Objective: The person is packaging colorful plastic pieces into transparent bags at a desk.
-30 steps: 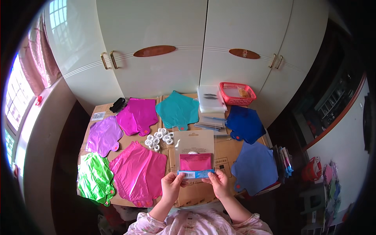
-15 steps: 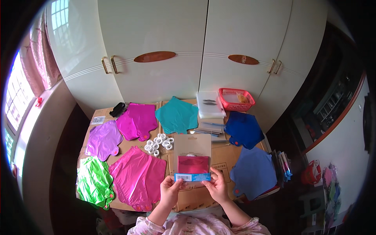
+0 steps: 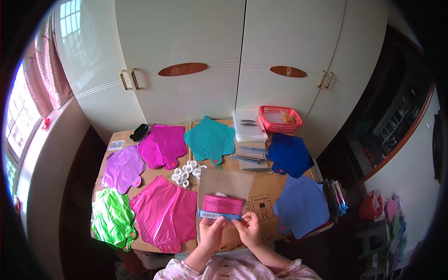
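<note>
I hold a clear plastic bag [image 3: 225, 186] upright above the cardboard-covered table [image 3: 261, 196]. Inside its lower part sits a folded pink foil balloon [image 3: 223, 204], with a blue strip along the bottom edge. My left hand [image 3: 211, 232] pinches the bag's lower left edge. My right hand [image 3: 248, 227] pinches its lower right edge. Both hands sit close together at the table's near edge. Flat foil balloons lie around the bag: a large pink one [image 3: 165, 215] to the left and a pale blue one [image 3: 301, 204] to the right.
More flat balloons lie on the table: green [image 3: 112, 219], purple [image 3: 122, 167], magenta [image 3: 163, 144], teal [image 3: 210, 139], dark blue [image 3: 289, 154]. Several small white rolls [image 3: 185, 171] cluster mid-table. A red basket [image 3: 280, 117], white box [image 3: 249, 125] and white wardrobe doors [image 3: 233, 60] stand behind.
The bag has been lifted and tilted more upright, and my hands have drawn closer together along its lower edge.
</note>
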Tool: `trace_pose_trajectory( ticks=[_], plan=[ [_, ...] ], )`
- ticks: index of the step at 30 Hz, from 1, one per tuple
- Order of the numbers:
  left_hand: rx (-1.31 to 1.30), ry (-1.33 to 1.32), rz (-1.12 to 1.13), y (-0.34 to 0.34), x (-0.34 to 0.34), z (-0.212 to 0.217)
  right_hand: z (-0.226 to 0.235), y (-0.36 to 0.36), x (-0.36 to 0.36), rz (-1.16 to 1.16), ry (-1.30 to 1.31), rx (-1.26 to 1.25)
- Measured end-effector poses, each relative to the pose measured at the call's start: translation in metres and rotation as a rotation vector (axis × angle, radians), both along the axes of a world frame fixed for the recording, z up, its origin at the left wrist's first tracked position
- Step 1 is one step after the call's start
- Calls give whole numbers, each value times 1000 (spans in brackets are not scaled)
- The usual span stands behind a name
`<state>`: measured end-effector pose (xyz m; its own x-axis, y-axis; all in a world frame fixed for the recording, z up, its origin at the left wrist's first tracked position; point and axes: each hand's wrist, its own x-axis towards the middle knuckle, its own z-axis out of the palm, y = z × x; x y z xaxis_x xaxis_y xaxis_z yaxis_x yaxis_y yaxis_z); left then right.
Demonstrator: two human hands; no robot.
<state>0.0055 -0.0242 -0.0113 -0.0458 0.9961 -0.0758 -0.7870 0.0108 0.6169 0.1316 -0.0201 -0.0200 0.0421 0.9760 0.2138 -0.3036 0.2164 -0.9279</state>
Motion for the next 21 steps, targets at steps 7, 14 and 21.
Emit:
trace_pose_trajectory(
  ticks=[7,14,21],
  plan=[
    [-49,437,8,-4,-43,-6,26,29,44,84,23,85],
    [71,613,-199,-18,-76,3,101,68,78,377,-395,-127],
    [34,543,-234,-18,-77,8,105,71,76,468,-334,-252]
  ],
)
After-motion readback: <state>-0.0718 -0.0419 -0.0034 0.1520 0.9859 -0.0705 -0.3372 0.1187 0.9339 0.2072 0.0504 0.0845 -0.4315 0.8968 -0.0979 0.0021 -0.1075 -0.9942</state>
